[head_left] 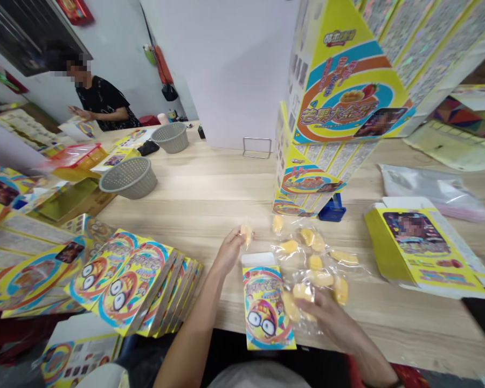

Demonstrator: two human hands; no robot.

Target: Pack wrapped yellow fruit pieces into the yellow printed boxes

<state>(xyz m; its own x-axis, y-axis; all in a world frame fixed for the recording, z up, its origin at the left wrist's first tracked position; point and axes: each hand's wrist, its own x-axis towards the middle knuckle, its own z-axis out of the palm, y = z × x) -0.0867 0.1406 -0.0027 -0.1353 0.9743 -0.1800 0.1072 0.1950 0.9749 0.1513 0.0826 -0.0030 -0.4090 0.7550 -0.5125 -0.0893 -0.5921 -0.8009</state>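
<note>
**Pinched item:** clear-wrapped yellow sweet (pixel 246 235), long axis roughly upright, held just above the table
**Left hand (pixel 228 250):** fingertips pinching that sweet, directly beside it
**Right hand (pixel 331 318):** fingers extended, spread low over the pile; nearer the pile than the left; grip cannot be told
**Pile:** loose wrapped sweets (pixel 315 262), right of the box
**Box:** yellow printed carton (pixel 264 307), lying flat between hands, white flap open at far end
**Surface:** light wood-grain table (pixel 194 205)
**Room:** stacked flat cartons (pixel 125 285) at left, grey plastic basket (pixel 128 178), co-worker in black T-shirt (pixel 101 102) across table
</note>
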